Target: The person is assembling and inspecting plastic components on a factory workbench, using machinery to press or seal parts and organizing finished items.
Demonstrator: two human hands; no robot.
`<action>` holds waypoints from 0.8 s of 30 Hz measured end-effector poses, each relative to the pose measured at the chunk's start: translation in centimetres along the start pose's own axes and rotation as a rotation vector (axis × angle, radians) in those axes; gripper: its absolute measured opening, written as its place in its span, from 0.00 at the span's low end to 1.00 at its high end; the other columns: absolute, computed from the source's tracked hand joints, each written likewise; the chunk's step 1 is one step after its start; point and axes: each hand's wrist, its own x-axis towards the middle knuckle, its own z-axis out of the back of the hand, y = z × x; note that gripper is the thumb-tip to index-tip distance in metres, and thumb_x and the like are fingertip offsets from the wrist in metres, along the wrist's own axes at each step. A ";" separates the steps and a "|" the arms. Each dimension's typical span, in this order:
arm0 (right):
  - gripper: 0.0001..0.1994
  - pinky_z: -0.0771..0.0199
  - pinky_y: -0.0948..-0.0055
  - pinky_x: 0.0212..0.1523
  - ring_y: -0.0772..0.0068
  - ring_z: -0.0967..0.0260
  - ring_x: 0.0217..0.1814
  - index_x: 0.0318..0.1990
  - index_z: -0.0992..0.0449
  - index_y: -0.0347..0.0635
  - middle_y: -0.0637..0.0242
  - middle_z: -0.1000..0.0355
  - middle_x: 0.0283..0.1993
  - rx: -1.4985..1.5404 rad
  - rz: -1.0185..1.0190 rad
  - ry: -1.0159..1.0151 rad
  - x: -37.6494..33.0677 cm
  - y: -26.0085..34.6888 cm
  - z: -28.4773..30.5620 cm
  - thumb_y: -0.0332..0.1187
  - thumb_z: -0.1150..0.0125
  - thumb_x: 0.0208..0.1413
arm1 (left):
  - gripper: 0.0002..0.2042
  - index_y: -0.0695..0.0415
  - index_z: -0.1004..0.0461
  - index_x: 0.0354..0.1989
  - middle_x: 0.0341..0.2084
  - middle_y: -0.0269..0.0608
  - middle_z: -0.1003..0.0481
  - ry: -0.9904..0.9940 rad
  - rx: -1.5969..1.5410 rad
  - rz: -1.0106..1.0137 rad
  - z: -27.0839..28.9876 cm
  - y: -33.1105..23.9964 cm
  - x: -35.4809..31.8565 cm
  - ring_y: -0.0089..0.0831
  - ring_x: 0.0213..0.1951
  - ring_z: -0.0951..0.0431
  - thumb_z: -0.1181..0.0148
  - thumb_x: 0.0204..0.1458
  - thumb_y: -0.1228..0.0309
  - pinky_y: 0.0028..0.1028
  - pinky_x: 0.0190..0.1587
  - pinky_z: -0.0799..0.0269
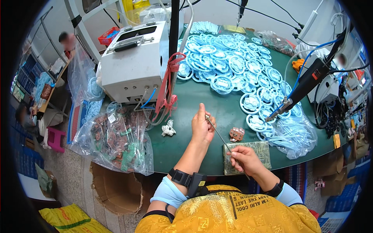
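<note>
**Two hands, one thin rod over the green table**

While both hands sit above the green table [202, 101], they share one thin metal rod [218, 134]. Left hand [202, 126] is pinched on the rod's upper tip, fingers closed around it. Right hand [244, 159] grips the lower part, also closed, just over the table's near edge.

Counting what's on the table:
- one white machine box [134, 62] at the far left corner, with one red ribbon [169, 83] hanging down a pole beside it
- one small brown part [236, 134] lying just right of the rod, not touching it
- one crumpled white scrap [168, 128] left of the left hand
- one greenish flat packet [252, 149] under the right hand
- one black power screwdriver [301, 87] hanging over the right side
- light blue round frames [233, 66] piled across the far half, too many and too overlapped to count

One clear bag of brown and green parts [114, 141] hangs off the table's left edge.
</note>
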 end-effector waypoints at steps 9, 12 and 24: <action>0.12 0.41 0.82 0.14 0.78 0.41 0.12 0.45 0.27 0.28 0.62 0.28 0.24 0.032 -0.123 0.099 -0.3 0.1 1.1 0.30 0.52 0.65 | 0.23 0.48 0.42 0.19 0.10 0.26 0.50 0.232 -0.041 0.174 1.2 -0.8 -0.6 0.18 0.12 0.50 0.54 0.62 0.48 0.20 0.12 0.58; 0.12 0.42 0.82 0.13 0.78 0.41 0.11 0.43 0.27 0.29 0.63 0.29 0.23 0.082 -0.143 0.165 -0.3 0.1 1.4 0.32 0.52 0.65 | 0.23 0.48 0.43 0.19 0.10 0.25 0.49 0.312 -0.059 0.175 1.5 -0.9 -0.8 0.17 0.12 0.50 0.54 0.62 0.47 0.19 0.11 0.58; 0.13 0.46 0.82 0.12 0.80 0.44 0.10 0.42 0.28 0.32 0.66 0.32 0.21 0.158 -0.147 0.208 -0.7 -0.6 2.0 0.35 0.54 0.66 | 0.20 0.50 0.37 0.23 0.13 0.27 0.41 -0.017 0.028 0.134 2.5 -1.2 -0.6 0.17 0.13 0.44 0.47 0.60 0.50 0.18 0.12 0.53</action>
